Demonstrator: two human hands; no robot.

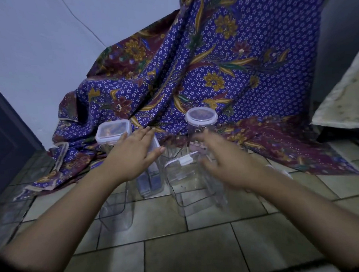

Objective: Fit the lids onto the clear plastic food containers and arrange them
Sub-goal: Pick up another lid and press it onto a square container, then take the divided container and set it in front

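Several clear plastic containers stand on the tiled floor. A square one with a white-rimmed lid is at the back left. A tall round one with a lid is at the back right. Between my hands a clear square container carries a white lid with a clip flap. Another clear container stands under my left hand, which is flat with fingers spread, holding nothing. My right hand is blurred, with fingers apart, over the front right container; whether it touches the lid is unclear. One more clear container stands front left.
A purple patterned cloth hangs down the wall behind and spreads over the floor under the back containers. A dark door is at the left. A pale mattress edge juts in at the right. Tiled floor lies in front.
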